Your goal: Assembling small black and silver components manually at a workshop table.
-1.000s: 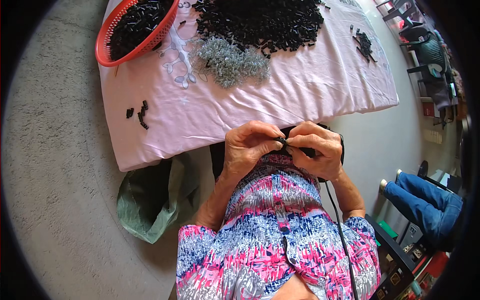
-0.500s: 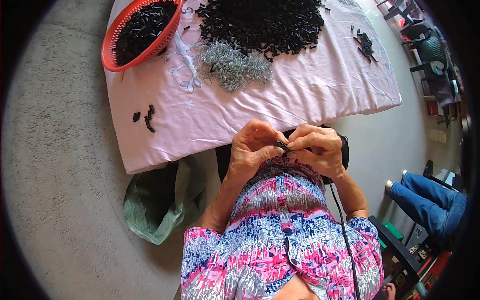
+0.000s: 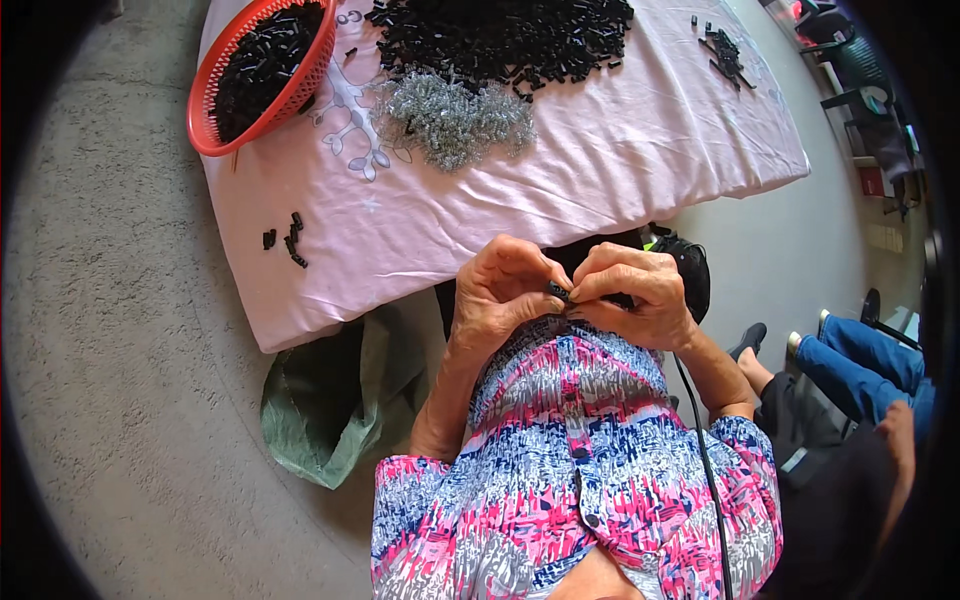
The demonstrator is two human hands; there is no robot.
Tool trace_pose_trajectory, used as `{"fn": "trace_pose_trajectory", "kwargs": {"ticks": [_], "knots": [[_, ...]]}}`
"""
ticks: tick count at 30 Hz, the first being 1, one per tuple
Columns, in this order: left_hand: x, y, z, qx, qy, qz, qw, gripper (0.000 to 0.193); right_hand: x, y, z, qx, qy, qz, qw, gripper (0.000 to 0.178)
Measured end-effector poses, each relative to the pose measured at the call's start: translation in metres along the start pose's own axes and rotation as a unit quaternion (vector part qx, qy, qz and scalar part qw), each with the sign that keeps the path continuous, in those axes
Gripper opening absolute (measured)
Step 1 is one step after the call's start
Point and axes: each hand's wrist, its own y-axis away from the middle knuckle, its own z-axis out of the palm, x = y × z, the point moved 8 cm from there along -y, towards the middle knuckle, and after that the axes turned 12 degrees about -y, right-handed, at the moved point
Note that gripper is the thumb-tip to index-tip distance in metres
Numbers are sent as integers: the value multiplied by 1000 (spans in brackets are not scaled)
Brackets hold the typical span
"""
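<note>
Just past the near edge of the table, in front of my body, my two hands meet. Between thumb and forefinger my left hand (image 3: 505, 290) pinches a small black plastic piece (image 3: 558, 291). My right hand (image 3: 638, 292) is closed in a pinch, its fingertips touching the right end of that piece; any tiny part between them is too small to make out. On the table lie a large heap of similar black pieces (image 3: 500, 40) and, against its near side, a silvery pile of tiny wiry parts (image 3: 455, 120).
A red plastic basket (image 3: 200, 110) of black pieces stands at the table's far left. Small groups of black pieces lie on the pink cloth (image 3: 420, 225), left and right. An open green sack (image 3: 340, 440) sits below the left edge. People's legs (image 3: 850, 365) are at the right.
A person in dark clothing has come into view at the lower right. The table appears slightly shifted left. My hands stay together at the black piece, with only slight finger movement.
</note>
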Motion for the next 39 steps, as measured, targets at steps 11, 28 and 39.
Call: {"fn": "trace_pose_trajectory", "kwargs": {"ticks": [11,28,39], "knots": [[-28,6,11,-75,173,-146,971,74,0,-10,9,-93,59,-32,993,48],[-53,15,18,-32,265,-205,942,63,10,0,12,-73,11,-40,996,47],[-51,17,15,-34,244,-206,947,57,10,-3,11,-78,14,-32,996,43]]}}
